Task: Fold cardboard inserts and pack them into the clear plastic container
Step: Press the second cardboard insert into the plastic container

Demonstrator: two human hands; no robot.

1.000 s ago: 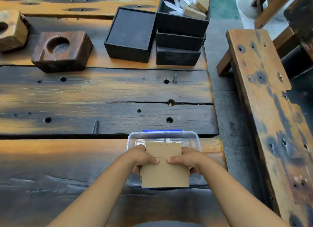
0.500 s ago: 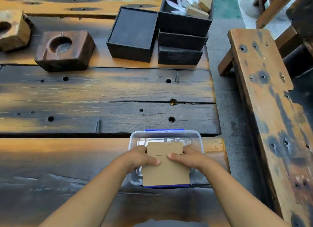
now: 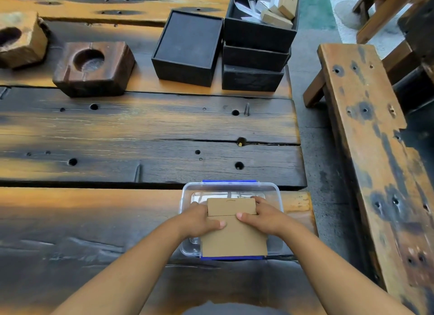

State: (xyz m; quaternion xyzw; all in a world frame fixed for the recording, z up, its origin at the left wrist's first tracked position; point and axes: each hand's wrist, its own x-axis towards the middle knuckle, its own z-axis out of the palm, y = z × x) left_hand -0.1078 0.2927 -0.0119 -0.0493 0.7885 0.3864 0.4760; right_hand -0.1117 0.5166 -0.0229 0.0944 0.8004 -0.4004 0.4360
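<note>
From the head camera, a brown cardboard insert (image 3: 233, 234) is held over a clear plastic container (image 3: 274, 192) that sits at the near right end of the wooden table (image 3: 141, 131). The insert covers most of the container's opening, and its near edge reaches the blue clip on the container's near side. A narrower top flap (image 3: 231, 207) is creased along a line between the two thumbs.

The left hand (image 3: 199, 220) grips the insert's left edge, thumb laid flat on the face just below the crease and fingers curled out of sight behind. The right hand (image 3: 265, 217) mirrors it on the right edge, thumb on the face and fingers wrapped round the flap's side. Both hands are closed on the card, and both forearms reach in from the bottom of the view.

Against the picture a second ago, the flap looks shorter and tipped further back, and the thumbs have spread a little apart.

Well apart at the far side stand black boxes (image 3: 187, 49), one stack holding small cartons, and two wooden blocks (image 3: 94, 67) with round hollows. A bench (image 3: 366, 136) runs along the right.
</note>
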